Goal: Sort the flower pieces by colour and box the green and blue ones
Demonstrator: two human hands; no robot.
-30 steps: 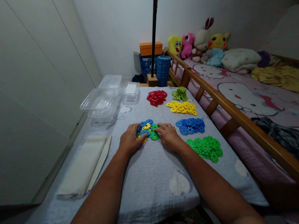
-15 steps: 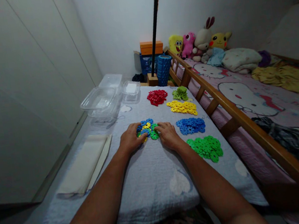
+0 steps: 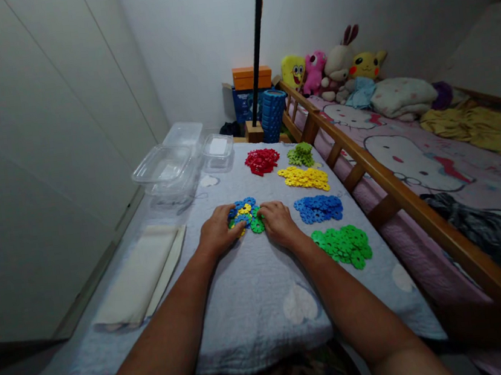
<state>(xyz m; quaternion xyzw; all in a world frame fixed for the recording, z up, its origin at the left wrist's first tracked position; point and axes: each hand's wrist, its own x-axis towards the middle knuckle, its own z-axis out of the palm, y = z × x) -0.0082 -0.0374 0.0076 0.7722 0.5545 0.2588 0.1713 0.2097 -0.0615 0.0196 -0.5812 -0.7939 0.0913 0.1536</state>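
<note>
– what's the pose?
– the left hand (image 3: 216, 231) curves round the left of the flower discs (image 3: 245, 210), thumb spread from its fingers; the right hand (image 3: 278, 220) bends in opposite, fingers bunched.
– either pinching?
– can't tell.
– discs' place?
– between the table's (image 3: 251, 309) near and far edges.

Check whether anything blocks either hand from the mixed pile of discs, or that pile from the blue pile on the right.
Nothing visible separates the left hand or right hand from the mixed pile; both are at its edges. Between it and the blue pile stands the right hand itself.
</note>
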